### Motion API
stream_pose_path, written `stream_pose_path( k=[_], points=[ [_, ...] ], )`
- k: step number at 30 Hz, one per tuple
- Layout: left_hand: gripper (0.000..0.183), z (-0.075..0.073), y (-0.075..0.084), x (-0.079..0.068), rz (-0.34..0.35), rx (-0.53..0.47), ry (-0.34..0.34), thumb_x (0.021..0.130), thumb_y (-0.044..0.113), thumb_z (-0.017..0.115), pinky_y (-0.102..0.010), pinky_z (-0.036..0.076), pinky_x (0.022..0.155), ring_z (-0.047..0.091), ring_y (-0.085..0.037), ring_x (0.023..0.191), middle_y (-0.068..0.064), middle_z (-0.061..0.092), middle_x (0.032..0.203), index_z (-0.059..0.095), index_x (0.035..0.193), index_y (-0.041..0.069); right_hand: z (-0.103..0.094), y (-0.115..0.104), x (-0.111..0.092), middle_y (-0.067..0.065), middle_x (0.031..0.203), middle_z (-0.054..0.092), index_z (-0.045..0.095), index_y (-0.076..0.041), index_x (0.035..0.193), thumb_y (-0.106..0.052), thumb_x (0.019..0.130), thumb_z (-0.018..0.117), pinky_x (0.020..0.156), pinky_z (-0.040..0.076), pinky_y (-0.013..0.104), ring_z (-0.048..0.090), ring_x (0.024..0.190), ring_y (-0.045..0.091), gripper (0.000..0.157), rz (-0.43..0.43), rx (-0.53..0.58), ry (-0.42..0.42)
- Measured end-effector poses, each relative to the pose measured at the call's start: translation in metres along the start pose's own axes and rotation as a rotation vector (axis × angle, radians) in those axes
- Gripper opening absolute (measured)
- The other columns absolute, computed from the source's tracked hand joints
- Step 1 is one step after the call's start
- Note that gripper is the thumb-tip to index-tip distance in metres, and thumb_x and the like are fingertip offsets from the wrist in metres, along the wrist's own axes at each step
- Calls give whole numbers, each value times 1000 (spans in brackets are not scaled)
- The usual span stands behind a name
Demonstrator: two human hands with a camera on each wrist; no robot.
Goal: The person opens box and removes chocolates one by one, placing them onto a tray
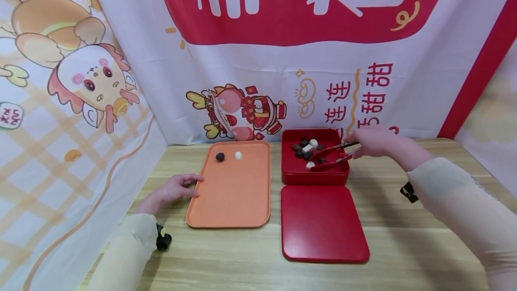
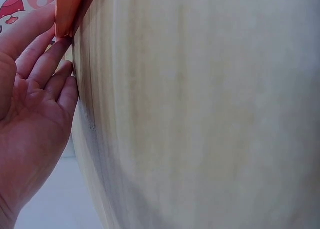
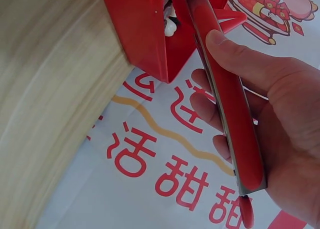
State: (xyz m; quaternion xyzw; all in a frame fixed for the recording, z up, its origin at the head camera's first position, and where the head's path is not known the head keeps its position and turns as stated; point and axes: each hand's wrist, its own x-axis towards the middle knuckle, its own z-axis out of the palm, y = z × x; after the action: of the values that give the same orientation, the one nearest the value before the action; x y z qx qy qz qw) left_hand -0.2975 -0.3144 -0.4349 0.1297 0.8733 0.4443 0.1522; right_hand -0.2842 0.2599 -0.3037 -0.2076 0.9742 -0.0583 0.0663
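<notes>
My right hand grips red-handled tongs, thumb along one arm and fingers curled round the other side. The tong tips reach down into a square red box, on either side of a small white ball. Several dark and white pieces lie inside the box; the tongs hide some of them. At the left edge of an orange tray, my left hand touches the rim with loosely extended fingers. A dark ball and a white ball sit near the tray's far end.
A flat red lid lies in front of the box, right of the tray. Everything stands on a wood-grain table. A printed cloth hangs close behind the tray and box, and another covers the left side.
</notes>
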Motion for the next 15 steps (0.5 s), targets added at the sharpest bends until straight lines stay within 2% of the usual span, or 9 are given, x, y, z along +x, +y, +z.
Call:
stream_pose_path(
  k=[8,15],
  points=[
    [57,-1,-2,0,11,-12,-13,83,12,77,-53,23,112,27,-43,138,-26,37,148,55,134,-1,-2,5,-5,15,117,67,67,-2,123,-20,78,82,87,50,54,61,107,36,50,-40,-32,35],
    [58,-2,-3,2,-5,-21,-6,81,12,78,-52,21,113,26,-42,139,-25,36,148,56,133,0,-12,6,-13,16,117,67,65,-3,125,-22,80,80,83,52,53,60,106,37,51,-23,-33,35]
  ],
)
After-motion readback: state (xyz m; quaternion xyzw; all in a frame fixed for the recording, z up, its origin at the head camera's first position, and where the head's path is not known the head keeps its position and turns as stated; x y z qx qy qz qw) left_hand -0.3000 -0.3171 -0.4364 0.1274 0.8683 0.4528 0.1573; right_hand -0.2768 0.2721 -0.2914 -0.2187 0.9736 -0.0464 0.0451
